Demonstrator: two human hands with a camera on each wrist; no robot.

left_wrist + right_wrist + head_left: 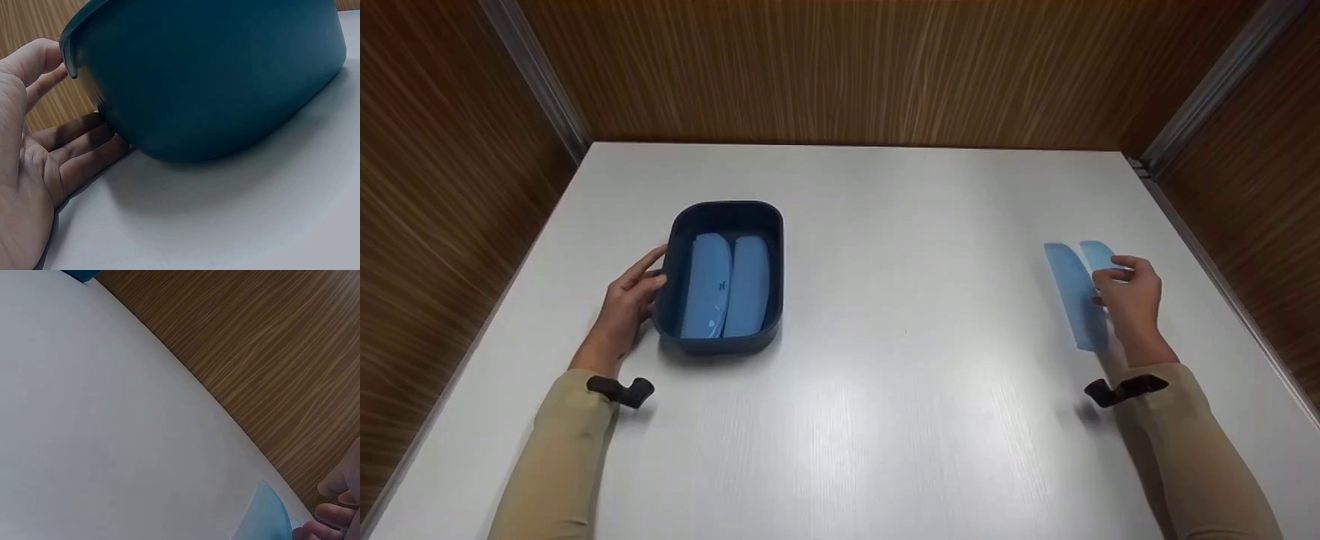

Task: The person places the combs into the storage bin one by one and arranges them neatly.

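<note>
While the left hand rests against the left wall of the dark blue tub, its fingers lie straight and relaxed along the tub's side, gripping nothing. Two light blue cases lie side by side inside the tub, long axes running away from the person. On the right side of the white surface, the right hand has its fingers curled onto a light blue strip; a second, shorter piece sits just beyond. The strip's long axis runs roughly front to back. The tub lies well apart, to the strip's left, across open surface. The surface's right edge is near the right hand.
</note>
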